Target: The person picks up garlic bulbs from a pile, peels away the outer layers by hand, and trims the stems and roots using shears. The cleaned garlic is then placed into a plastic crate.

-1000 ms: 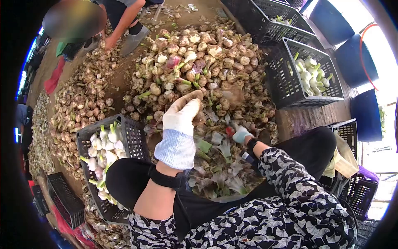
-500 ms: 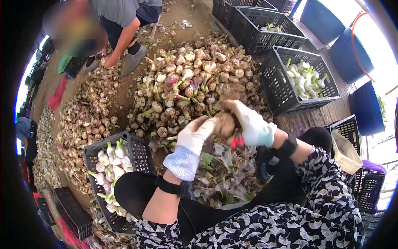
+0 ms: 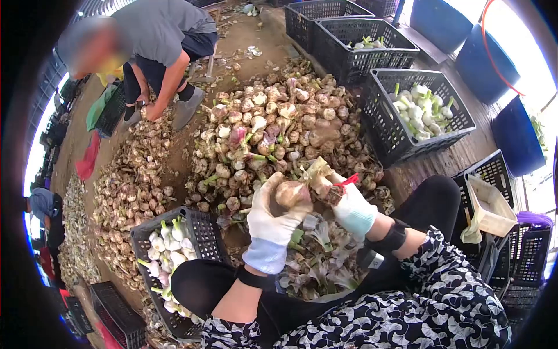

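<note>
Head view: just before the garlic heap [image 3: 264, 125], the left hand [image 3: 268, 218] curls round a garlic bulb [image 3: 290, 195]; the right hand [image 3: 347, 207], fingers bent beside it, grips a partly hidden red object [image 3: 350, 179]. A near crate [image 3: 209, 232] stands left of the heap, a farther crate [image 3: 381, 131] right; beyond it, a person [image 3: 160, 29] bends.

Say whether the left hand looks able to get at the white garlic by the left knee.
Likely yes: the white garlic lies in an open crate near the left hand, though that hand holds a bulb and the knee hides part of the crate.
</note>
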Motion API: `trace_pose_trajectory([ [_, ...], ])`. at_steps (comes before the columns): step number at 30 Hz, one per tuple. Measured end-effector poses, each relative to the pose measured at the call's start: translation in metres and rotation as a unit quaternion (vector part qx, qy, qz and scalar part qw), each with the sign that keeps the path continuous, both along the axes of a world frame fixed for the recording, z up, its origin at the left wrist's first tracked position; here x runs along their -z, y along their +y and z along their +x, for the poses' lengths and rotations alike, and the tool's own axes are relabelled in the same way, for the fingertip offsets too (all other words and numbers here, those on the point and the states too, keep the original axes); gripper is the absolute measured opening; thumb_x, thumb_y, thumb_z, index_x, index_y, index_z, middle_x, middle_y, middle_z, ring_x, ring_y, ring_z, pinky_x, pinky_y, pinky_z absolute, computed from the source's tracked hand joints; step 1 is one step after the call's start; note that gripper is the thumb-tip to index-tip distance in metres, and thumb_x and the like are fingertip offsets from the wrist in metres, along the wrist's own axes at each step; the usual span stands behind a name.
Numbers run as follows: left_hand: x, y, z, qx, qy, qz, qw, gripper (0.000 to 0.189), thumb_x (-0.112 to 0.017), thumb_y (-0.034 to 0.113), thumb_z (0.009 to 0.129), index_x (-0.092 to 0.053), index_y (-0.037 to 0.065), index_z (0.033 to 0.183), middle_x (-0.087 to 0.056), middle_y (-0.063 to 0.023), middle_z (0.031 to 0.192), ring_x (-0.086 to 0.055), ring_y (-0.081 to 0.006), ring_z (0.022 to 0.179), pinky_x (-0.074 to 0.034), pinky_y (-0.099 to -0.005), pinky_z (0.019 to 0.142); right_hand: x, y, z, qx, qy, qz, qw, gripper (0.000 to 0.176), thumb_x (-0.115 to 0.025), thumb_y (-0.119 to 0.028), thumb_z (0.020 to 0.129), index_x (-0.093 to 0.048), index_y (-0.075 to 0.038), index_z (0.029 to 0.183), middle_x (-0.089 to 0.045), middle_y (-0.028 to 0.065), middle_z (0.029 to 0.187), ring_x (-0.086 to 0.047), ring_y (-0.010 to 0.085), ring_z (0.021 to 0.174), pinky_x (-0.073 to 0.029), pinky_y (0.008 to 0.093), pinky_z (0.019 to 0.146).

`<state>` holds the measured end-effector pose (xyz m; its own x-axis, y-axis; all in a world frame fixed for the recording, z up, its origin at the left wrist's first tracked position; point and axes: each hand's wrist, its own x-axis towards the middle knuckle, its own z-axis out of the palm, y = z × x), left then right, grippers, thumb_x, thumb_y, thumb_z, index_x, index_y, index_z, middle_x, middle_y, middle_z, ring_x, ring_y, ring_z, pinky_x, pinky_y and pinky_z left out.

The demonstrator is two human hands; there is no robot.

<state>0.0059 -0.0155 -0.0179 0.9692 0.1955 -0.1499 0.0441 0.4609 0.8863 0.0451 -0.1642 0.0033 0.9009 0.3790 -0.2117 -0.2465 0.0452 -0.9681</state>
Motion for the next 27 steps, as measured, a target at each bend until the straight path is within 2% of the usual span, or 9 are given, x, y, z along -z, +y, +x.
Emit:
trace_pose_trajectory([
  [1,-0.004,-0.001,-0.002,0.002,0.002,0.001,1.000,0.061,-0.072,0.001,0.069,-0.040,-0.004,0.121,-0.052,-0.0127,0.109,-0.054,-0.0207,0.096,-0.048,-0.0314,0.085,0.002,0.003,0.000,0.002,0.002,0.001,1.000,0.030,-0.054,-0.020,0.088,-0.048,-0.001,0.111,-0.057,0.0013,0.091,-0.051,0.0081,0.082,-0.045,0.0253,0.071],
  [2,-0.009,-0.002,-0.003,-0.045,-0.074,0.256,0.963,0.062,-0.076,0.008,0.065,-0.046,-0.003,0.117,-0.053,-0.0112,0.106,-0.055,-0.0212,0.095,-0.048,-0.0319,0.083,0.004,0.006,0.002,0.011,0.023,0.026,0.999,0.031,-0.054,-0.019,0.088,-0.047,-0.002,0.112,-0.057,0.0017,0.092,-0.051,0.0079,0.084,-0.044,0.0256,0.073],
  [3,-0.011,-0.002,-0.003,-0.090,-0.145,0.492,0.854,0.063,-0.080,0.015,0.060,-0.051,-0.001,0.114,-0.055,-0.0098,0.103,-0.056,-0.0218,0.093,-0.048,-0.0324,0.080,0.007,0.009,0.005,0.018,0.043,0.050,0.998,0.031,-0.055,-0.018,0.088,-0.047,-0.002,0.114,-0.057,0.0020,0.094,-0.051,0.0078,0.087,-0.044,0.0259,0.075],
  [7,-0.006,-0.001,-0.002,-0.127,-0.199,0.558,0.796,0.074,-0.084,0.033,0.052,-0.054,0.002,0.112,-0.055,-0.0113,0.102,-0.057,-0.0229,0.093,-0.047,-0.0318,0.082,0.012,0.014,0.009,0.028,-0.007,0.121,0.992,0.027,-0.057,-0.017,0.086,-0.052,-0.002,0.108,-0.058,0.0021,0.095,-0.050,0.0058,0.087,-0.043,0.0254,0.076],
  [10,0.001,-0.001,-0.001,-0.130,-0.179,0.514,0.829,0.075,-0.082,0.038,0.052,-0.054,0.002,0.113,-0.055,-0.0119,0.102,-0.058,-0.0238,0.091,-0.048,-0.0318,0.081,0.008,0.008,0.017,-0.030,-0.020,0.075,0.997,0.023,-0.058,-0.019,0.086,-0.056,-0.002,0.101,-0.060,0.0005,0.089,-0.051,0.0065,0.084,-0.044,0.0253,0.074],
  [12,-0.002,-0.001,-0.001,-0.129,-0.187,0.520,0.823,0.076,-0.082,0.038,0.053,-0.054,0.003,0.113,-0.054,-0.0120,0.103,-0.058,-0.0239,0.091,-0.048,-0.0320,0.081,-0.004,0.007,0.016,-0.012,-0.069,0.056,0.996,0.021,-0.058,-0.020,0.085,-0.059,-0.001,0.096,-0.061,0.0000,0.084,-0.052,0.0062,0.079,-0.044,0.0245,0.071],
  [15,-0.007,0.000,-0.003,-0.121,-0.202,0.528,0.816,0.077,-0.083,0.034,0.052,-0.053,0.003,0.115,-0.052,-0.0125,0.106,-0.056,-0.0242,0.093,-0.048,-0.0327,0.081,-0.019,0.001,0.014,-0.035,0.028,0.040,0.998,0.020,-0.059,-0.020,0.085,-0.060,-0.001,0.091,-0.061,-0.0004,0.082,-0.051,0.0049,0.076,-0.044,0.0240,0.068],
  [24,-0.017,0.002,-0.007,-0.105,-0.261,0.534,0.797,0.074,-0.084,0.025,0.053,-0.053,0.006,0.117,-0.049,-0.0138,0.108,-0.055,-0.0266,0.093,-0.047,-0.0341,0.080,-0.002,-0.012,0.024,-0.112,-0.020,0.021,0.993,0.020,-0.059,-0.022,0.084,-0.060,-0.002,0.086,-0.060,-0.0016,0.079,-0.049,0.0050,0.072,-0.043,0.0235,0.066],
  [27,-0.014,0.002,-0.006,-0.113,-0.274,0.555,0.777,0.072,-0.083,0.029,0.053,-0.054,0.004,0.115,-0.051,-0.0141,0.107,-0.055,-0.0274,0.093,-0.047,-0.0346,0.079,-0.007,-0.013,0.022,-0.144,-0.089,-0.043,0.985,0.018,-0.058,-0.020,0.085,-0.060,-0.002,0.087,-0.059,-0.0023,0.079,-0.049,0.0048,0.072,-0.043,0.0234,0.066],
])
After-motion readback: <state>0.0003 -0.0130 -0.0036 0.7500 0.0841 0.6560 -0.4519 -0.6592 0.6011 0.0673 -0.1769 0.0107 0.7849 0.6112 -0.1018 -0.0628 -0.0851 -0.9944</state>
